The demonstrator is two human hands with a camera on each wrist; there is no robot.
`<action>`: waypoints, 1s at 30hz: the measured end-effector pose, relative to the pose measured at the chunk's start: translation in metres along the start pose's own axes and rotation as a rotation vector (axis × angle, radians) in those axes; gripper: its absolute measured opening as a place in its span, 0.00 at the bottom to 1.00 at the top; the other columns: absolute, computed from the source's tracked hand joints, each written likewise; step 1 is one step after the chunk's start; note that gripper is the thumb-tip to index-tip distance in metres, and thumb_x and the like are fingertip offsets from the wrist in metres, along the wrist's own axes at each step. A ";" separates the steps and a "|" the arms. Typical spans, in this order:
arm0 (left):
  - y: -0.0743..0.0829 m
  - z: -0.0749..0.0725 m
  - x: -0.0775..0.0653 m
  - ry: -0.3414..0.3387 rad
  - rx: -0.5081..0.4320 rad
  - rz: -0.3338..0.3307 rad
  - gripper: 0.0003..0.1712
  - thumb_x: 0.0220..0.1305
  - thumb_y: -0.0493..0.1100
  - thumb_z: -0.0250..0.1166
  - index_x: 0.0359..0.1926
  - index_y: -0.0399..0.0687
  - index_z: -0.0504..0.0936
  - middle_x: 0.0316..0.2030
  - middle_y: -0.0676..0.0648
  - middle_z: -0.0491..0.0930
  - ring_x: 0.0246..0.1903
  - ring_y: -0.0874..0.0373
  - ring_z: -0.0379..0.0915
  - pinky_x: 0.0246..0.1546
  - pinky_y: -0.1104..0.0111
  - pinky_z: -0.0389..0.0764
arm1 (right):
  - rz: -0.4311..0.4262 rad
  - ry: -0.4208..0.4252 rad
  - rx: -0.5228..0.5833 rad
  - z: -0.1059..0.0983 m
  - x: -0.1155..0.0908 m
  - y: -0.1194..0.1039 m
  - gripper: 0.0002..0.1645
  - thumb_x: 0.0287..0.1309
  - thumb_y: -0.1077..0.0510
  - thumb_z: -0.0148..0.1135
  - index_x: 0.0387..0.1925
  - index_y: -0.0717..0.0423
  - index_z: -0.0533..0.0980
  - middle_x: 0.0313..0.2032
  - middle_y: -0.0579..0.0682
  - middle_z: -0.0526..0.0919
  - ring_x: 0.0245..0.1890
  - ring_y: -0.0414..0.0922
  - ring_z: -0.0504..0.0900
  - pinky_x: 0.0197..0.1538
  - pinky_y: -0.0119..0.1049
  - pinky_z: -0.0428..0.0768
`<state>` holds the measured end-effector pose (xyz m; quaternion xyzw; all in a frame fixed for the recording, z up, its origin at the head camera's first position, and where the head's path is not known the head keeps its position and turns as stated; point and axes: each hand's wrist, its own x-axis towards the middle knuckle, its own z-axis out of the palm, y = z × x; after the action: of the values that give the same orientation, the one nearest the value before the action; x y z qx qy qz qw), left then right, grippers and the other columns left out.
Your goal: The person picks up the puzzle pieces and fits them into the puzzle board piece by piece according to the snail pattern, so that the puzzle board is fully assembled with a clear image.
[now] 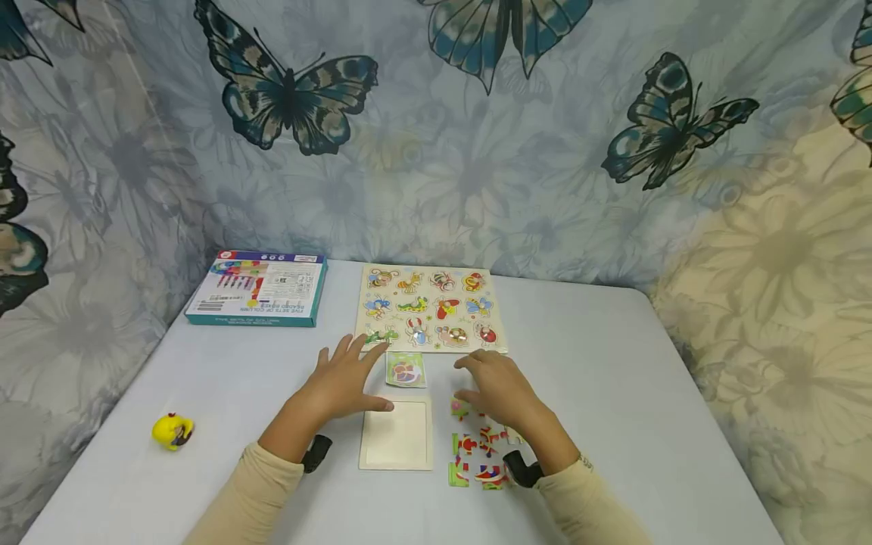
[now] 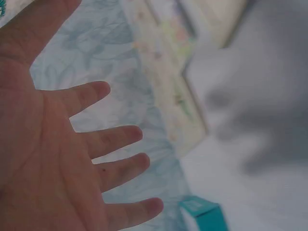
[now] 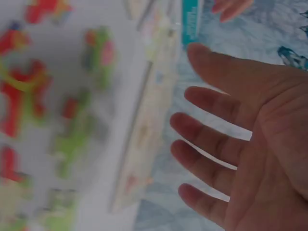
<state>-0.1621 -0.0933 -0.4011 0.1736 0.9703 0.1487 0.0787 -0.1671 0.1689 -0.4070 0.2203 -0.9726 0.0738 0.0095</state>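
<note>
Beige long sleeves (image 1: 248, 488), small black wrist cameras (image 1: 316, 453) (a pair), dark-flecked band (image 1: 585, 461) at right, bare hands (image 1: 341, 384).

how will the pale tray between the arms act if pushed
The pale tray should slide rather than roll or tip, being flat and low. Its straight edges suggest stiffness, and its thinness suggests it is probably light.

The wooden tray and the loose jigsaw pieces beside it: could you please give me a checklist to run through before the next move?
1. Left hand free: ok, fingers spread, nothing held.
2. Right hand free: ok, its palm is bare.
3. Wooden tray bare inside: ok, no piece lies in it.
4. Jigsaw pieces in full view: not ok, the right hand partly hides the group in the head view.
5. Piece count complete: cannot tell, some may be hidden.
</note>
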 end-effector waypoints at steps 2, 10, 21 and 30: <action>-0.008 0.008 -0.004 -0.031 -0.016 -0.008 0.55 0.38 0.67 0.68 0.67 0.55 0.57 0.66 0.37 0.52 0.66 0.36 0.42 0.55 0.35 0.47 | -0.001 -0.024 0.005 0.011 0.000 0.002 0.24 0.44 0.46 0.68 0.45 0.49 0.77 0.46 0.47 0.78 0.50 0.48 0.74 0.53 0.48 0.70; -0.024 0.023 -0.019 -0.141 -0.076 -0.039 0.58 0.32 0.62 0.74 0.67 0.58 0.58 0.67 0.36 0.48 0.66 0.36 0.36 0.55 0.33 0.43 | -0.012 -0.050 0.006 0.023 -0.004 0.004 0.19 0.38 0.52 0.73 0.37 0.47 0.80 0.39 0.43 0.80 0.43 0.45 0.77 0.49 0.45 0.72; -0.031 0.038 -0.030 -0.200 -0.074 -0.048 0.58 0.31 0.64 0.73 0.66 0.62 0.58 0.69 0.37 0.42 0.66 0.35 0.31 0.53 0.31 0.43 | -0.033 -0.059 -0.024 0.032 -0.007 0.005 0.17 0.39 0.55 0.73 0.36 0.49 0.80 0.39 0.44 0.80 0.41 0.45 0.77 0.47 0.42 0.74; -0.033 0.046 -0.033 -0.194 -0.034 -0.054 0.57 0.33 0.63 0.73 0.67 0.61 0.57 0.69 0.36 0.40 0.66 0.34 0.29 0.52 0.30 0.42 | -0.024 -0.055 -0.002 0.043 -0.008 0.004 0.16 0.39 0.57 0.73 0.35 0.47 0.80 0.38 0.44 0.80 0.42 0.45 0.77 0.47 0.41 0.74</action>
<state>-0.1326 -0.1228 -0.4512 0.1596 0.9598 0.1458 0.1790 -0.1610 0.1691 -0.4501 0.2337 -0.9699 0.0665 -0.0164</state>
